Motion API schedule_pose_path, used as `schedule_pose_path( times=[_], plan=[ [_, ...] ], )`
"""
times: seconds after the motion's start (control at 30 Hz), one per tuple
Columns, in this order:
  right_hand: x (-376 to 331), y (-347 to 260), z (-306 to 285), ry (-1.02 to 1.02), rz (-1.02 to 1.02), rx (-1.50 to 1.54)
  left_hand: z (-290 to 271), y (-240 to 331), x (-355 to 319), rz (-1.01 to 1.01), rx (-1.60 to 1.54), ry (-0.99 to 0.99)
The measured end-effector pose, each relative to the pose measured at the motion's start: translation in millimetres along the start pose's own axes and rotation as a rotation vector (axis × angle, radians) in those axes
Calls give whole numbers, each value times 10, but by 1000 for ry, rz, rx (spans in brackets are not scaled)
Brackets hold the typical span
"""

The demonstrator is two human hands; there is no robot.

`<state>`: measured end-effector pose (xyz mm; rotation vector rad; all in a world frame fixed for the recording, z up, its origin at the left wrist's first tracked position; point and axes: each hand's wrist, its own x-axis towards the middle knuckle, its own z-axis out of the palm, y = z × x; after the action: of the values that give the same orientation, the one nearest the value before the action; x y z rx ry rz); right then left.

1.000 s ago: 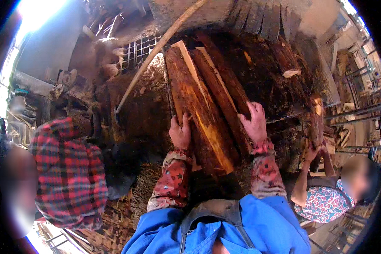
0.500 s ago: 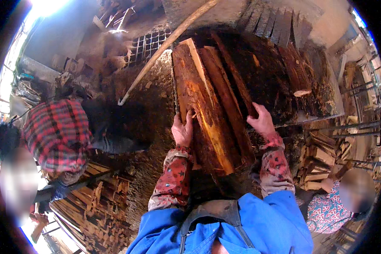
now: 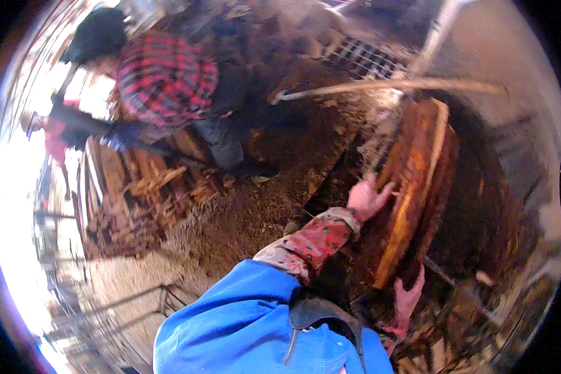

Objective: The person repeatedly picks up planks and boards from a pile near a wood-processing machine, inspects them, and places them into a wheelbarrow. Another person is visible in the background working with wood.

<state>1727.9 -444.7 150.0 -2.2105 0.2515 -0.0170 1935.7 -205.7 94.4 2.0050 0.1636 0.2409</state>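
what worries me from here is the reddish-brown, bark-covered slab of split timber with an orange streak (image 3: pixel 411 181) rolling or sliding against its neighbour, a darker, long bark slab (image 3: pixel 441 177) lying alongside on its right; both look rounded and uneven, so a lopsided push from one hand could start it, and rough edges could drive a splinter into bare skin. the pair slant away from me on the right of my view, far ends near the long, pale wooden pole (image 3: pixel 455 84), which could snag them if pushed that way. i have the left hand (image 3: pixel 369 198) at the streaked slab's left side, thumb laid toward the bark, its arm reaching forward and rightward in a red patterned sleeve (image 3: pixel 321 240); i cannot tell whether its fingers hook underneath. the right hand (image 3: pixel 410 293) sits low by the slabs' near end, thumb and fingers parted, clenched on nothing, its forearm mostly hidden beyond the blue jacket (image 3: pixel 243 311); blur keeps me from telling whether its fingertips touch wood.
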Motion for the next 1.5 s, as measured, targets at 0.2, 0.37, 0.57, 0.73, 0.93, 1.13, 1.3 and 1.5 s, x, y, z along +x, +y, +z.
schedule_pose_path(
  times=[0.2,0.37,0.57,0.73,0.93,1.13,1.3,1.5],
  plan=[
    [243,147,-256,-124,18,-95,-64,281,36,-102,49,-133],
    [435,228,-358,-212,32,-310,-65,258,-14,-137,-27,-94],
    [565,348,-535,-226,-50,-364,-21,284,-38,-102,-60,-56],
    [709,215,-527,-215,77,-472,27,271,-27,-109,-77,-28],
    [644,-31,-509,-305,7,-513,63,245,-22,-113,-64,5],
    [729,186,-502,-289,7,-415,34,266,-7,-96,-50,12],
    [790,376,-493,-235,33,-433,28,271,21,-121,-58,-18],
    [641,144,-437,-202,-16,-431,65,264,10,-117,-66,-54]
  ],
)
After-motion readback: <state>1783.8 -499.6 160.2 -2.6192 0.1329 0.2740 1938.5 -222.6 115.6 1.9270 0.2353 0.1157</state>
